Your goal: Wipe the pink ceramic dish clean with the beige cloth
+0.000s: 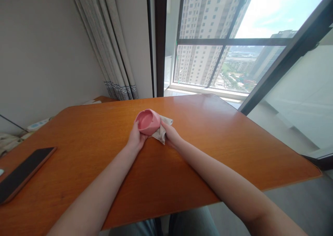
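Observation:
A pink bowl-like container with a notched, uneven rim is tilted above the middle of the wooden table, its opening turned to the left and toward me. My left hand is closed around its left side, thumb at the rim and fingers underneath. On the other side my right hand is closed on a light grey-beige cloth, which is pressed against the container's right side. Parts of the cloth hang out below and to the right. The right fingertips are hidden behind the cloth and container.
The wooden table stretches to a window at the back right. A dark flat panel with a brown edge lies at the left. Beyond the left edge sits a white power strip. A grey curtain hangs behind.

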`<action>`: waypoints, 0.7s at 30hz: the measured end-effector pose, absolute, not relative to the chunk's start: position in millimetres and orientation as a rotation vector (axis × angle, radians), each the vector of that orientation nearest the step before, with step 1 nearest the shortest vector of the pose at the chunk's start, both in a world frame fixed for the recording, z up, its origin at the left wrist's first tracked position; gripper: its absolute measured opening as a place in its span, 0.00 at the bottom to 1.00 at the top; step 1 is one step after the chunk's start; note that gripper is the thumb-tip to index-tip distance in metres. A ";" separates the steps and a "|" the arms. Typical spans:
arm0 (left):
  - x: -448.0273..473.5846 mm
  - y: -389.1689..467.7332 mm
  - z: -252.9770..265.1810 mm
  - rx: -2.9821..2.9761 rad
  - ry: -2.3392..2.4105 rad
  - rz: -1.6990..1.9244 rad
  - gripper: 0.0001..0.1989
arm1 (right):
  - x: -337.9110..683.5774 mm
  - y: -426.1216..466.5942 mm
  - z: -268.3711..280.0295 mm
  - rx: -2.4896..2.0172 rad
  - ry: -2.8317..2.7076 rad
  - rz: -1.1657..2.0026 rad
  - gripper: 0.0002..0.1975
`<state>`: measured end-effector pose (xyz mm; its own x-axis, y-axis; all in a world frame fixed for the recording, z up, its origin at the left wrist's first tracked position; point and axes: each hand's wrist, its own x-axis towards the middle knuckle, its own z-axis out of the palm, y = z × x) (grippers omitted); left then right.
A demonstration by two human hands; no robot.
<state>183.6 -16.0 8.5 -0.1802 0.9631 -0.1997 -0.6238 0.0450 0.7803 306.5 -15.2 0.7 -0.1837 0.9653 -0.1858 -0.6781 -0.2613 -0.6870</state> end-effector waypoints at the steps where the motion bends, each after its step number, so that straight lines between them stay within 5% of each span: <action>1: 181.9 -14.1 8.1 0.481 0.909 1.549 0.15 | 303.6 -17.7 0.2 -0.700 -0.581 1.727 0.11; 9: 180.4 -19.0 10.0 0.647 0.994 1.346 0.17 | 318.8 -4.1 -1.8 -0.836 -0.605 1.487 0.07; 21: 177.7 -14.7 9.8 0.622 1.011 1.517 0.14 | 305.2 -17.0 -3.9 -0.761 -0.637 1.660 0.12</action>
<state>177.7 -14.7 9.8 -0.2077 0.9667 -0.1492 -0.5103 0.0231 0.8597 305.2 -17.0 -3.9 -0.1455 0.9780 -0.1498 -0.6268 -0.2082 -0.7509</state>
